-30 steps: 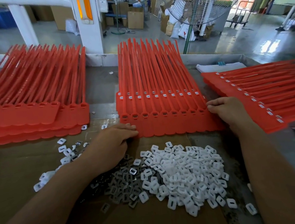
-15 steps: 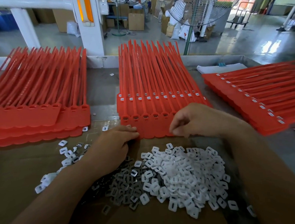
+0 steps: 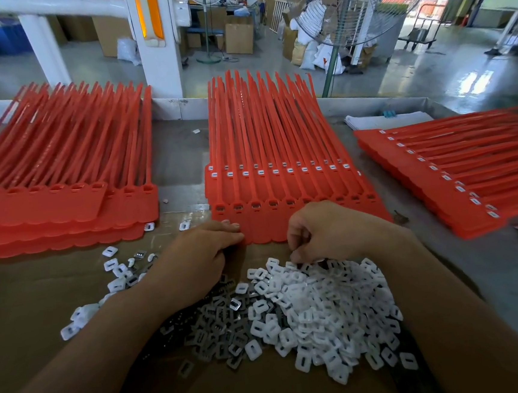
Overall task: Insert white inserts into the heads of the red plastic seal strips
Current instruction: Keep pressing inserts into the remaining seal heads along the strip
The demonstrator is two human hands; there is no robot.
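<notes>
A stack of red seal strips [image 3: 278, 176] lies in the middle of the bench, heads toward me. The front row of heads [image 3: 255, 207] shows dark empty sockets; the row behind carries white inserts. A heap of white inserts [image 3: 321, 310] sits in front of it on cardboard. My left hand [image 3: 194, 261] rests at the near left corner of the front strip sheet, fingertips touching its edge. My right hand [image 3: 326, 231] hovers at the far edge of the heap, fingers curled down into the inserts; whether it pinches one is hidden.
A second red stack [image 3: 59, 188] with empty heads lies at the left. A third red stack [image 3: 456, 172] with white inserts lies at the right. Grey metal clips [image 3: 213, 329] lie beside the white heap. Loose inserts [image 3: 117, 271] scatter at the left. A standing fan [image 3: 341, 7] is behind the bench.
My right hand has come from the right end of the front strip sheet leftward and down to the far edge of the insert heap. My left hand has stayed put.
</notes>
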